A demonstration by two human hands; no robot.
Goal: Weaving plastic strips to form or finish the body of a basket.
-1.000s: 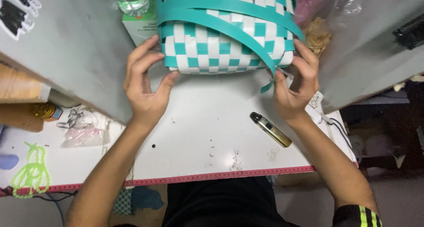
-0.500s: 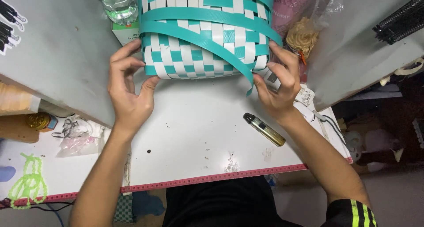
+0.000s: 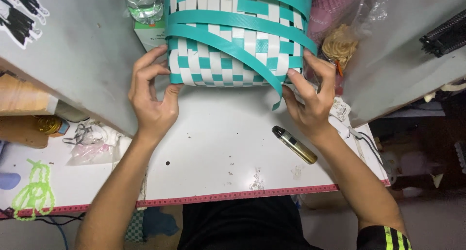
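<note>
Woven basket (image 3: 233, 41), teal and white plastic strapping, on white table (image 3: 218, 148)
Likely light, springy, slick; left hand (image 3: 153, 97) and right hand (image 3: 310, 102) set apart, each pressing a lower corner, best hold there

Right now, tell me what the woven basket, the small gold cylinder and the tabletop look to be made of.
Woven basket: flat teal and white straps, likely plastic; smooth with a slight sheen, and one loose end holds a stiff curl.
Small gold cylinder: probably metal or metallised plastic; glossy gold body, dark cap.
Tabletop: smooth white board, perhaps laminate; matte, scuffed and spotted.
</note>
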